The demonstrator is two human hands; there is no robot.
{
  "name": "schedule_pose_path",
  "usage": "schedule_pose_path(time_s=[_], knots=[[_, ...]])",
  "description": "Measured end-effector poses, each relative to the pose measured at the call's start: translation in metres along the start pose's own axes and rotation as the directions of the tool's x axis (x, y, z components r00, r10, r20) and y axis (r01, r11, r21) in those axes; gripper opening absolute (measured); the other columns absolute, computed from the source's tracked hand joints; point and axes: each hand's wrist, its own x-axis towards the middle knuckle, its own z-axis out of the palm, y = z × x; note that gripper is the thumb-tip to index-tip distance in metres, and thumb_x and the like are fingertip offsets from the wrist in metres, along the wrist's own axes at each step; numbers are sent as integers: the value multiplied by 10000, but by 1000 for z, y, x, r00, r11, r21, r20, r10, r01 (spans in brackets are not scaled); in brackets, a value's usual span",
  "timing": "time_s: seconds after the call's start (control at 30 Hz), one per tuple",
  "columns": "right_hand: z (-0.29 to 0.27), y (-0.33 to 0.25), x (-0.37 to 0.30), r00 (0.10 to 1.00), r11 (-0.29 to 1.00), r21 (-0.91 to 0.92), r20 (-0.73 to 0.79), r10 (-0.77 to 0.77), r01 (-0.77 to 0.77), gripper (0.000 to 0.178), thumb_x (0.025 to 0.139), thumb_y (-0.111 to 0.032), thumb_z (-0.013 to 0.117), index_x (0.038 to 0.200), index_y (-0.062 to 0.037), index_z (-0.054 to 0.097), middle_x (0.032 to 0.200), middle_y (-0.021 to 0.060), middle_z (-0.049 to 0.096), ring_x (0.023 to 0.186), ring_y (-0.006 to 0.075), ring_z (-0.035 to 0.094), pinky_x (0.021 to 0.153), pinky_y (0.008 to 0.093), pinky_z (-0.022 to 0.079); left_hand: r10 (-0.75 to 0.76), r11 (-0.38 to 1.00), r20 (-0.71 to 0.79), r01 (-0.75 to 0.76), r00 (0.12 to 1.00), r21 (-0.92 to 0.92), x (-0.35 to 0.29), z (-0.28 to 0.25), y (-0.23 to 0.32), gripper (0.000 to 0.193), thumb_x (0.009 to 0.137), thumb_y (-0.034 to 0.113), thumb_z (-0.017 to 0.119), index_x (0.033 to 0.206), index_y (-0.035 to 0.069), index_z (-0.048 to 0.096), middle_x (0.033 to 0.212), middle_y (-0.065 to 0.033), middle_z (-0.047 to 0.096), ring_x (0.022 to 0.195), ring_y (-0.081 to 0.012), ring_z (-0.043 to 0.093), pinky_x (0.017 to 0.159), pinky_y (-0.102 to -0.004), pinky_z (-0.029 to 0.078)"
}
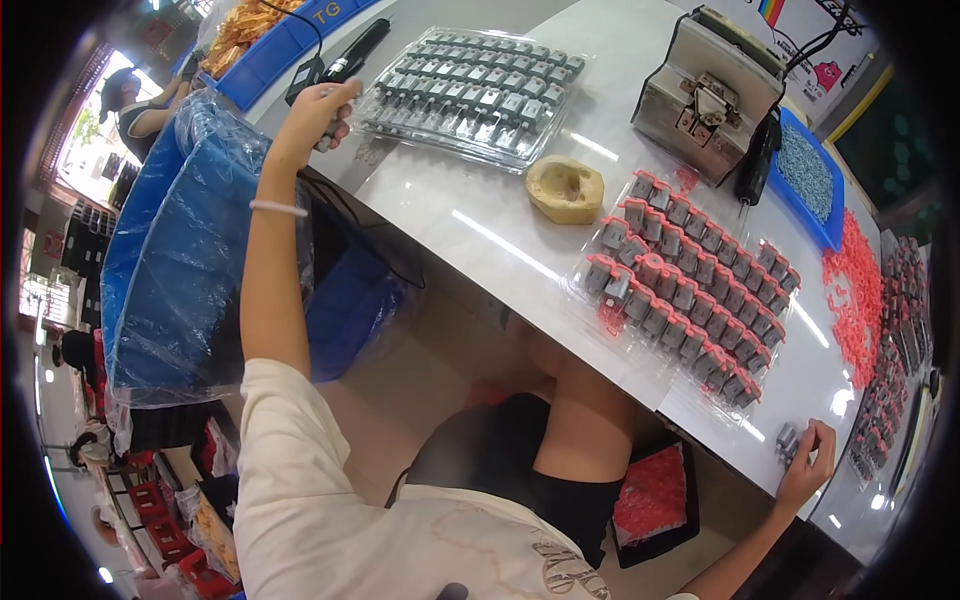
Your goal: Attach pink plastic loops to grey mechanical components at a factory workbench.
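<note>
At the upper left, my left hand [318, 122] is raised with its fingers curled round a small grey metal part [328, 138], mostly hidden by them. Beside it lies a clear plastic tray [520, 155] filled with rows of small grey motor-like parts [490, 98]. Far to the right, my right hand [810, 466] bends its fingers against small grey metal parts [787, 442] near the table edge. Between the hands, a second clear tray [583, 285] carries rows of similar grey parts topped with pink plastic pieces [690, 290].
On the white table [440, 210] are a hollowed yellow block [565, 190], a metal fixture [710, 95], black electric screwdrivers [762, 155] [362, 48], a blue tray [838, 235] of small bluish pieces and loose pink pieces [853, 300]. A plastic-lined blue bin [195, 260] stands left; another person [140, 110] is beyond.
</note>
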Motion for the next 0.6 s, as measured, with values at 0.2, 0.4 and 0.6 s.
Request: schedule_pose_path(time_s=[0.2, 0.4, 0.6], knots=[[-4, 6, -3, 999, 999, -16, -26, -31, 31, 89, 888, 6, 524, 937, 46, 587, 896, 129, 593, 813, 251, 567, 732, 326, 452, 121, 669, 177, 51, 977, -742, -82, 20, -2, 402, 938, 415, 515, 975, 15, 529, 624, 23, 411, 377, -81, 397, 314, -211, 300], [-9, -2, -6, 958, 957, -206, -160, -239, 204, 108, 891, -3, 533, 969, 42, 592, 946, 137, 594, 918, 249, 557, 836, 336, 434, 265, 547, 459, 260, 848, -796, -197, 78, 27, 467, 943, 427, 489, 1034, -30, 521, 585, 13, 383, 349, -74, 384, 295, -208, 287], [12, -106, -54, 990, 921, 369, -111, -91, 126, 97, 834, -2, 580, 919, 21, 619, 908, 148, 603, 846, 265, 570, 776, 341, 455, 336, 358, 721, 626, 606, -693, -259, 141, 37, 500, 907, 478, 532, 1020, -9, 509, 592, 8, 379, 362, -70, 393, 293, -203, 290]])
